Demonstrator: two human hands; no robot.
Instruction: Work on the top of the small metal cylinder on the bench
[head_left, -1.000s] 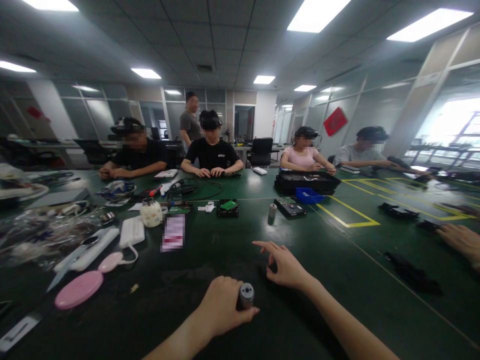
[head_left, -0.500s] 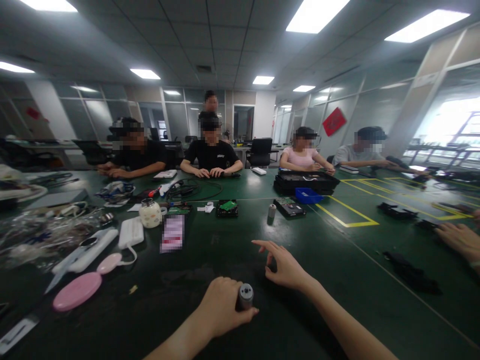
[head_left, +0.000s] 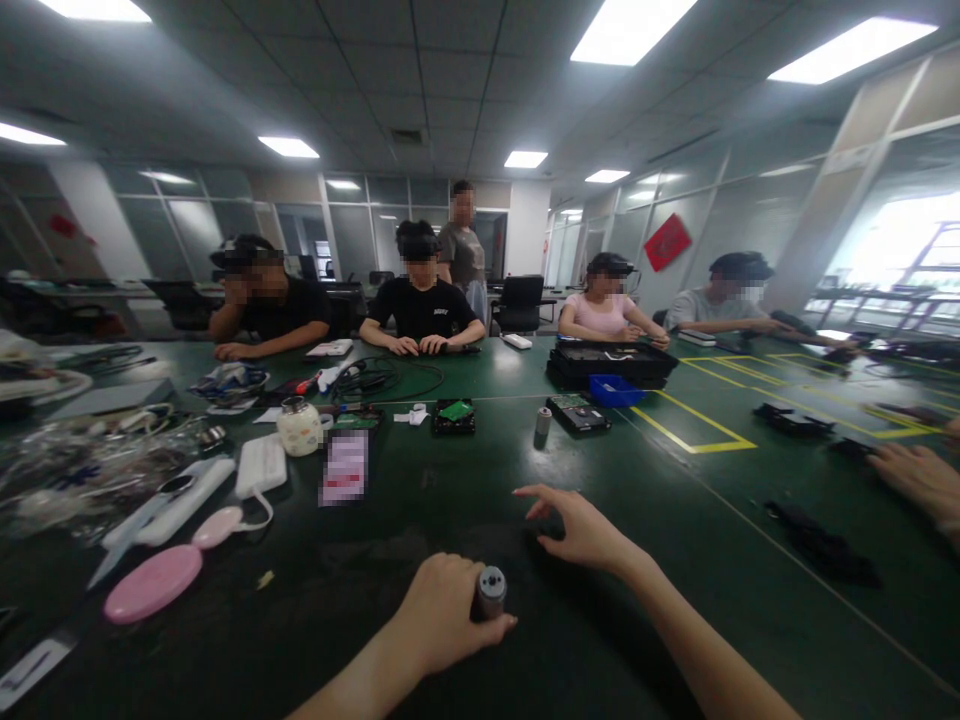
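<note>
My left hand (head_left: 442, 610) is wrapped round a small silver metal cylinder (head_left: 492, 592), which looks like a small motor. Its round end, with a centre hole and smaller holes, faces up. To the right and a little farther off, my right hand (head_left: 574, 525) hovers over the green table with its fingers apart and nothing in them. Beyond it a second silver cylinder (head_left: 543, 422) stands upright on the table. Beside that one lies a hard drive (head_left: 579, 414) with an exposed green circuit board.
On the left lie a pink oval case (head_left: 154, 584), a white power bank (head_left: 262, 466), a patterned mug (head_left: 300, 427) and plastic bags (head_left: 112, 470). Farther back are a blue tray (head_left: 616, 391), a black case (head_left: 611, 365) and several seated people. A co-worker's hand (head_left: 915, 478) rests at right.
My right hand has drawn slightly to the right, its fingers more curved. My left hand keeps its hold on the cylinder. Behind, a standing person has moved right; a seated one has raised a hand.
</note>
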